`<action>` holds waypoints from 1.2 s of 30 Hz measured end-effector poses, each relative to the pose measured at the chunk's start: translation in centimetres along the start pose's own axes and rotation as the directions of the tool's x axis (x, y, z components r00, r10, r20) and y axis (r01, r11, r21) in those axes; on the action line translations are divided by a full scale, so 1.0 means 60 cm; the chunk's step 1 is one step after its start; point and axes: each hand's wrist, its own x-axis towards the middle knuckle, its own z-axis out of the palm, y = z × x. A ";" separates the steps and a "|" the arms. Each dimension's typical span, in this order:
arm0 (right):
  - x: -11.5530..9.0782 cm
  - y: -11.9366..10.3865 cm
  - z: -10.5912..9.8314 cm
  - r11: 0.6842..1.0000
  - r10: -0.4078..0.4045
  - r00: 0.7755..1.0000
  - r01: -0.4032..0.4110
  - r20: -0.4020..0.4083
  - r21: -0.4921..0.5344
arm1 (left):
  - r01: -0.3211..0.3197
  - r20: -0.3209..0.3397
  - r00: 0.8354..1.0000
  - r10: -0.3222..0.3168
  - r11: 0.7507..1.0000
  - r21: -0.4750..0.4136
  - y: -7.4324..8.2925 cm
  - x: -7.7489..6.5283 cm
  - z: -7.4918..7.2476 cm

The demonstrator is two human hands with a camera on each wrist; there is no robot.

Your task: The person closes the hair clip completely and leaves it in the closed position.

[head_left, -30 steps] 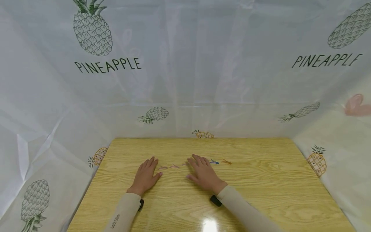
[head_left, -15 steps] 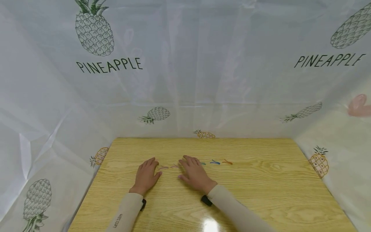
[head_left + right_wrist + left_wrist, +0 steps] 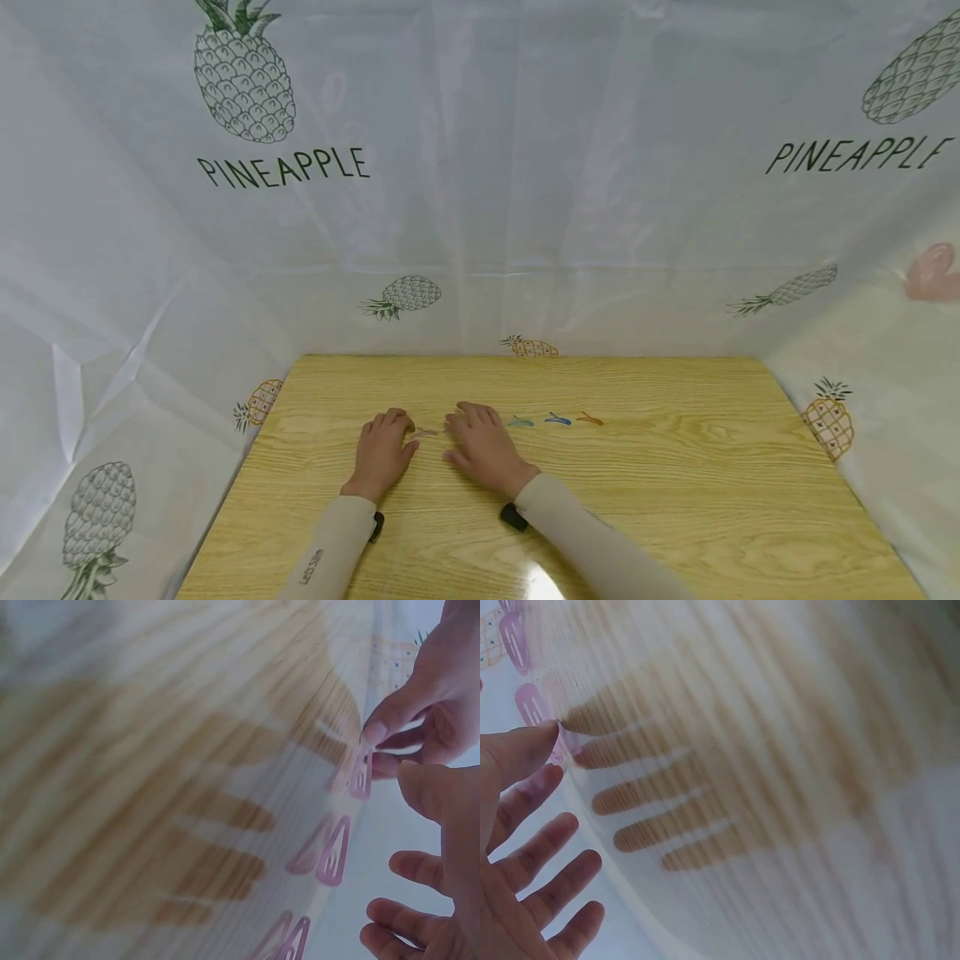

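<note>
In a row on the wooden table lie several triangular snap hair clips. The leftmost, a pink hair clip [image 3: 426, 433], is at my left hand [image 3: 381, 450]; in the left wrist view the thumb [image 3: 544, 740] and index finger pinch its narrow end, other fingers spread. My right hand [image 3: 486, 450] is over the row just to the right, fingers loosely bent and holding nothing. Beside it in the right wrist view are a second pink clip [image 3: 334, 859] and a purple-pink clip [image 3: 296, 941]. In the head view the right hand partly hides these.
Farther right along the row lie a teal clip [image 3: 521, 422], a blue clip [image 3: 558, 419] and an orange clip [image 3: 590, 418]. A white pineapple-printed sheet [image 3: 480, 208] walls in the back and sides of the table [image 3: 675, 500].
My right hand has moved left along the row, uncovering the teal clip. The left hand's fingers have curled in toward the leftmost pink hair clip.
</note>
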 end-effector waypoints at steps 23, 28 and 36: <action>0.066 -0.039 0.021 0.985 0.038 0.999 -0.038 -0.008 -0.166 | 0.032 -0.008 0.999 -0.032 0.999 -0.002 0.011 0.007 -0.001; 0.070 -0.044 0.025 0.973 0.027 1.000 -0.024 0.009 -0.230 | 0.036 -0.008 0.999 -0.036 0.999 0.004 0.012 0.008 0.002; 0.076 -0.045 0.041 0.972 0.026 1.000 -0.027 -0.005 -0.234 | 0.040 -0.018 0.999 -0.039 0.998 0.040 0.016 0.011 0.004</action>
